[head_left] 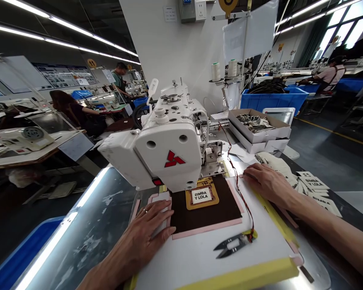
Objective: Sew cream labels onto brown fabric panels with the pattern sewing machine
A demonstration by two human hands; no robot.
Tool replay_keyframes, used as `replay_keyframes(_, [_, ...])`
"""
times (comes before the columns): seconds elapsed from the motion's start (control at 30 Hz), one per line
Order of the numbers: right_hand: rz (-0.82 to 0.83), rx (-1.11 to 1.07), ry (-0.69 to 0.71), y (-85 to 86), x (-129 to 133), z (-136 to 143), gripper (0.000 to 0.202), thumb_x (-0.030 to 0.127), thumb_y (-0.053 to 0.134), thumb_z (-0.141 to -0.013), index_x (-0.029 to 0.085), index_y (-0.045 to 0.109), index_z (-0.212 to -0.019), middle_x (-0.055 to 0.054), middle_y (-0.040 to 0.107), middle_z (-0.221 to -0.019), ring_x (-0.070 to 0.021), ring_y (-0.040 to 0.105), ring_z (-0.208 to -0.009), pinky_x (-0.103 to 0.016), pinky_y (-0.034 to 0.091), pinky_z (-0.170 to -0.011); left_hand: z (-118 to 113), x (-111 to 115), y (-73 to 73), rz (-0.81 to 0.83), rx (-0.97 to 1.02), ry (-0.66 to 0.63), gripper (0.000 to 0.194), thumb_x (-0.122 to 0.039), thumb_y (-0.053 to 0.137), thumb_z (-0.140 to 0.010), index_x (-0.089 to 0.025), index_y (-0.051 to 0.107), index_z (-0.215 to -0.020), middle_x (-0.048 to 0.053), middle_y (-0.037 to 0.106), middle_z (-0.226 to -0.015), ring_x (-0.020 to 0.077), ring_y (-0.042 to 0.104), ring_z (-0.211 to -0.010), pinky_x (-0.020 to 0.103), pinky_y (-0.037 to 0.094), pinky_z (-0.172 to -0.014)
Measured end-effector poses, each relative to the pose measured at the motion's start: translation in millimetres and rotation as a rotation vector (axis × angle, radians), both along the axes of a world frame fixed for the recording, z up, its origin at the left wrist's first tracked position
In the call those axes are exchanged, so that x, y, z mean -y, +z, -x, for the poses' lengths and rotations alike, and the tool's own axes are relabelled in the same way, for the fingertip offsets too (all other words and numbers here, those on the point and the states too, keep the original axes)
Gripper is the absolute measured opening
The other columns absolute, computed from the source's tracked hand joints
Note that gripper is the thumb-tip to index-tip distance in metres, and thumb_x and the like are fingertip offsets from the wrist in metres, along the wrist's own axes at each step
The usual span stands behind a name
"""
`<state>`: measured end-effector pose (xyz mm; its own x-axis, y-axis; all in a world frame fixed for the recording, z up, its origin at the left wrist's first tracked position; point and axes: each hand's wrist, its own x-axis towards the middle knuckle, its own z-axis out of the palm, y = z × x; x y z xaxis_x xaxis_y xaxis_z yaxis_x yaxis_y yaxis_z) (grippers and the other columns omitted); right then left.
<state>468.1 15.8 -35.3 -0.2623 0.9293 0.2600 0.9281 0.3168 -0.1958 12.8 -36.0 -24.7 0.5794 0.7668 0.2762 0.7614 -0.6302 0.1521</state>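
- The left hand (148, 225) lay flat, fingers spread, on the white board (199, 253), touching the dark brown cloth (205, 213).
- The right hand (264, 181) rested flat and open on the board's far edge.
- The cloth sat under the white sewing machine (166, 153).

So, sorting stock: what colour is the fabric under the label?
Dark brown fabric, clearest in the head view.

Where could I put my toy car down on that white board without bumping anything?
The barest patch is the white board near the front yellow edge, between the left hand and the thread snips. Farther in it is crowded: the dark fabric, the sewing machine, the right hand, and the labels.
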Motion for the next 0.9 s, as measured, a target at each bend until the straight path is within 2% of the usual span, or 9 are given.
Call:
replay_keyframes(0.17, [-0.026,-0.023,-0.012,-2.9,1,-5,0.034,0.034,0.043,-0.108,0.020,0.067,-0.127,-0.014,0.068,-0.128,-0.0305,0.067,-0.111,-0.041,0.057,-0.082,-2,0,1.4,0.020,-0.038,-0.035,0.039,-0.048,0.061,-0.105,-0.031,0.069,-0.138,0.004,0.059,-0.154,0.0302,0.058,-0.141,0.046,0.056,-0.113])
replay_keyframes(0.3, [-0.032,-0.031,-0.021,-4.2,2,-9,0.032,0.038,0.045,-0.109,0.022,0.071,-0.118,-0.013,0.070,-0.122,-0.0312,0.067,-0.107,-0.041,0.056,-0.078,-13,2,1.1,0.058,-0.021,0.040,0.041,-0.054,0.059,-0.105,-0.031,0.068,-0.137,0.005,0.060,-0.152,0.0317,0.055,-0.142,0.050,0.051,-0.116])
replay_keyframes(0.43, [-0.050,-0.035,-0.025,-1.4,2,-12,0.031,0.037,0.045,-0.109,0.022,0.073,-0.110,-0.013,0.071,-0.119,-0.0304,0.068,-0.102,-0.041,0.056,-0.078,-24,-10,1.6,0.067,-0.015,0.022,0.032,-0.048,0.060,-0.105,-0.032,0.069,-0.132,0.005,0.065,-0.141,0.0282,0.062,-0.130,0.044,0.058,-0.102])
replay_keyframes(0.53, [-0.084,-0.054,-0.022,4.7,7,-11,0.032,0.034,0.044,-0.109,0.019,0.072,-0.113,-0.015,0.071,-0.119,-0.0313,0.069,-0.103,-0.044,0.058,-0.080,-29,-22,1.8,0.049,0.009,-0.019,0.026,-0.044,0.055,-0.108,-0.030,0.072,-0.121,0.005,0.069,-0.129,0.0260,0.064,-0.122,0.040,0.056,-0.096])
replay_keyframes(0.7, [-0.101,-0.116,0.162,15.4,24,15,0.030,0.034,0.046,-0.111,0.023,0.068,-0.129,-0.011,0.070,-0.129,-0.0248,0.067,-0.113,-0.039,0.060,-0.093,-29,-28,-1.9,-0.006,0.040,-0.089,0.024,-0.039,0.051,-0.109,-0.031,0.074,-0.114,0.003,0.071,-0.122,0.0237,0.065,-0.118,0.039,0.051,-0.101])
replay_keyframes(0.8, [-0.092,-0.156,0.281,15.8,31,31,0.028,0.033,0.047,-0.112,0.022,0.068,-0.125,-0.011,0.069,-0.128,-0.0244,0.066,-0.115,-0.040,0.059,-0.097,-26,-25,-5.1,-0.036,0.043,-0.105,0.023,-0.036,0.053,-0.109,-0.032,0.073,-0.119,0.002,0.070,-0.127,0.0223,0.066,-0.119,0.037,0.050,-0.104])
replay_keyframes(0.9, [-0.087,-0.161,0.301,12.7,31,33,0.027,0.030,0.045,-0.112,0.021,0.068,-0.122,-0.011,0.070,-0.125,-0.0251,0.066,-0.111,-0.042,0.059,-0.097,-24,-23,-6.9,-0.055,0.042,-0.106,0.024,-0.035,0.054,-0.108,-0.030,0.072,-0.123,0.003,0.070,-0.130,0.0222,0.066,-0.120,0.036,0.052,-0.102])
